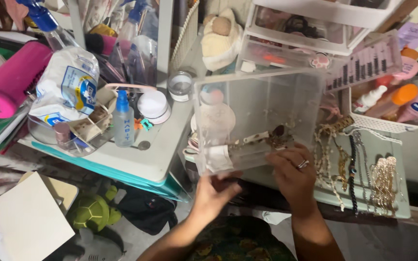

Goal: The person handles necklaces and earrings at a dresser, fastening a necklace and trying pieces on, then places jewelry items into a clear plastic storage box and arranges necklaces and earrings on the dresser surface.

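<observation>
Clear plastic drawer tilted above counter edge. Left hand grip closed on lower front corner; right hand pinches bottom rim. Risk: steeper tilt spills jewellery pieces inside; swing could knock necklaces off tray.

Lighting's pretty flat and dim-ish on my feed, soft indoor light with no hard shadows. The clear plastic box catches a milky glare across its side, so stuff behind it looks hazy. Floor around 7 o'clock goes murky. Edges bend a bit, and everything's slightly soft, hands especially.
</observation>
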Available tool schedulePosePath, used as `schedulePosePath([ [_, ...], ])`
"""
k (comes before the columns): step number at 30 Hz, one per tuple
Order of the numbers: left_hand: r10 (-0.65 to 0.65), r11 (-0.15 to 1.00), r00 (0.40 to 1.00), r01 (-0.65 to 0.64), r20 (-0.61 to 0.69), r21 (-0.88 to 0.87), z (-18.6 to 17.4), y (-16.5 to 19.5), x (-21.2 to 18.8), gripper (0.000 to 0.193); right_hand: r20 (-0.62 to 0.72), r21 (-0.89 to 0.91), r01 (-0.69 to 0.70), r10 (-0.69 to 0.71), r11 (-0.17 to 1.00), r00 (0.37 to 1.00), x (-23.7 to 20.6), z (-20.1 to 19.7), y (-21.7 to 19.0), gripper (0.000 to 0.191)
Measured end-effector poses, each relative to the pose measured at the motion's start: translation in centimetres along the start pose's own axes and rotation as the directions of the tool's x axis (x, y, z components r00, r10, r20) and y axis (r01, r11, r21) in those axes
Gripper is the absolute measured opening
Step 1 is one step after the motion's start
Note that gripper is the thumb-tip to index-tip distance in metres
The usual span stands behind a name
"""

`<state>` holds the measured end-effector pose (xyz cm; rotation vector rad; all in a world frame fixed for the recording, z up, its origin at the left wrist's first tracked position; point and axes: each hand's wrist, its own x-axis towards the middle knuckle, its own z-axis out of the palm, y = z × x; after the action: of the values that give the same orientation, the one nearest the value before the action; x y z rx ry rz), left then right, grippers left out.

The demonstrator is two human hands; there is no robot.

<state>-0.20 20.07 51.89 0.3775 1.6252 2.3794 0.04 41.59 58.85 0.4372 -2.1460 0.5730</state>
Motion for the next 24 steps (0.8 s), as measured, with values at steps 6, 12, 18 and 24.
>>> schedulePosePath([
  [6, 0.11, 0.902, 0.989, -0.141, -0.099, -0.409, 5.0, -0.5, 3.9, 0.082, -0.118, 0.056, -0.12, 0.126, 0.991, 0.985, -1.1, 0.0, 0.4, 0.032],
  [12, 0.207, 0.935, 0.972, -0.23, -0.112, -0.27, 8.8, 3.6, 9.1, 0.08, -0.051, 0.193, -0.236, 0.25, 0.952, 0.967, -2.1, -1.6, 1.4, 0.032],
  [18, 0.393, 0.919, 0.917, -0.392, 0.06, -0.037, 9.9, 7.3, 11.5, 0.073, -0.013, 0.134, -0.376, 0.381, 0.917, 0.924, -4.4, -4.5, 3.2, 0.045],
  [24, 0.371, 0.703, 0.909, -0.407, 0.187, 0.584, 11.4, 8.6, 12.2, 0.083, -0.001, 0.171, -0.37, 0.376, 0.913, 0.927, -5.2, -5.5, 4.9, 0.035],
])
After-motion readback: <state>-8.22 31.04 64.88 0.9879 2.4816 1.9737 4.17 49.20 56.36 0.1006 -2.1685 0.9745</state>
